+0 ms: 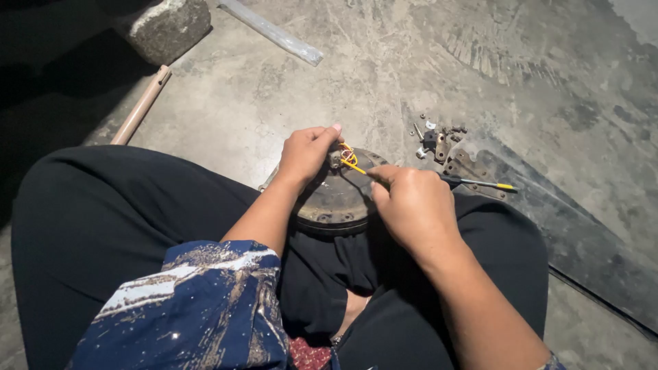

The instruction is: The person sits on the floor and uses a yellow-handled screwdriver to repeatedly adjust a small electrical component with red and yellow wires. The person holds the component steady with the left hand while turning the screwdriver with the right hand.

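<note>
We sit cross-legged on a concrete floor (288, 89) with a round, rusty metal disc (336, 199) resting between our knees on the black trousers (110, 219). Near the far rim of the disc stands a small grey fitting (335, 159), and yellow wires (350, 159) curl up out of it.

Our left hand (305, 154) reaches over the far left edge of the disc. Its fingers are bent down and closed narrowly around the fitting, with the thumb tip raised beside the wires. The fitting lies right under those fingertips, touching them.

Our right hand (411, 205) covers the near right side of the disc. Its fingers are curled tight around a thin tool (473, 182) with a dark shaft and a yellow end that sticks out to the right, past the knuckles. The working tip of the tool is hidden by the hand, so we cannot tell just where it meets the wires; the wires run from the fitting straight toward the forefinger.

On the floor just beyond the right hand lies a small heap of screws and metal brackets (445, 147), partly on a dark sheet (582, 240). Farther off lie a wooden stick (140, 106), a stone (168, 27) and a pale flat bar (274, 32).
</note>
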